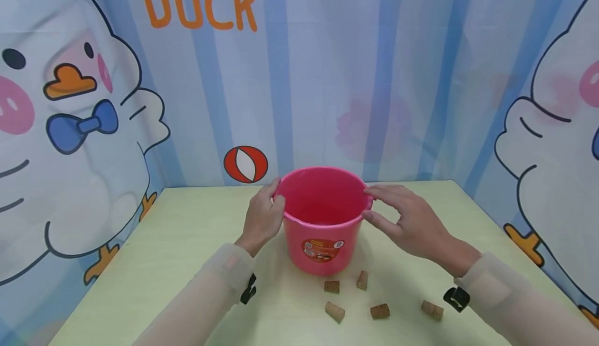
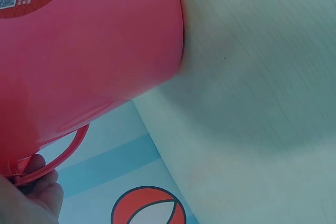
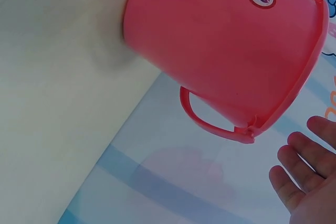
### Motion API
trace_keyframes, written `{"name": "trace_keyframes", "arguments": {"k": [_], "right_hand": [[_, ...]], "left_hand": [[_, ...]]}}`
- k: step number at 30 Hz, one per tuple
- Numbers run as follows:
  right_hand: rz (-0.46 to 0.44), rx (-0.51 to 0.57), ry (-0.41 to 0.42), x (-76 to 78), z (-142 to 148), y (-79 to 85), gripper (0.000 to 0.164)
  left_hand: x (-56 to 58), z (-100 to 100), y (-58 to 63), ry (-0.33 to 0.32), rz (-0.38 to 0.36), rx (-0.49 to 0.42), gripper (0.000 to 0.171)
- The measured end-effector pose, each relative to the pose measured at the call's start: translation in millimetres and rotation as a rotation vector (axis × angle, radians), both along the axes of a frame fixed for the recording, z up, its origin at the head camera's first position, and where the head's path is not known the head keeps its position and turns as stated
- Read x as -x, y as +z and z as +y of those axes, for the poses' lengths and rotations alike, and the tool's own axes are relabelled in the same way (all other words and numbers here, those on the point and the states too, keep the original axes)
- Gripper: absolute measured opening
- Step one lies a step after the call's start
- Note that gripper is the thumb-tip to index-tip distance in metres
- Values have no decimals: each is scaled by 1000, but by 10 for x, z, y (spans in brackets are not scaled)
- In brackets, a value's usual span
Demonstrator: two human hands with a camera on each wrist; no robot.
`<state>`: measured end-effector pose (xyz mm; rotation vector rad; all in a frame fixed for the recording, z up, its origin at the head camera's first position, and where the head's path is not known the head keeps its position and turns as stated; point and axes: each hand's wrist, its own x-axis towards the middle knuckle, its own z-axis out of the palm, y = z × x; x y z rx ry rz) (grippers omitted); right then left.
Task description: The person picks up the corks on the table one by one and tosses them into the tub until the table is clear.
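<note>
A pink plastic bucket with an orange-red label stands upright on the table, mouth up. My left hand grips its left rim, thumb near the edge; in the left wrist view its fingers curl around the rim where the handle joins. My right hand is beside the right rim with fingers extended. The right wrist view shows those fingers apart from the bucket, near the hanging handle. Several corks lie before the bucket, among them a short cork and a cork at the right.
The pale yellow table ends at a curtain with blue stripes and printed ducks. More corks lie close to the front, including one and another. A dark strap piece is on my right sleeve.
</note>
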<state>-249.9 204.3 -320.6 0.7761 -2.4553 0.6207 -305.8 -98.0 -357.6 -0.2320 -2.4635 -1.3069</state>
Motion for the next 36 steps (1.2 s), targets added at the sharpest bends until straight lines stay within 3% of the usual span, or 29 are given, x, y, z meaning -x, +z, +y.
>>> {"name": "trace_keyframes", "arguments": {"k": [11, 22, 36], "right_hand": [[-57, -6, -44, -54, 71, -75, 54], [-82, -49, -139, -120, 121, -99, 57], [-207, -154, -180, -209, 226, -174, 44]], "left_hand": [[1, -5, -11, 4, -6, -3, 57], [-4, -5, -1, -1, 3, -4, 57], [15, -8, -15, 1, 0, -6, 58]]}}
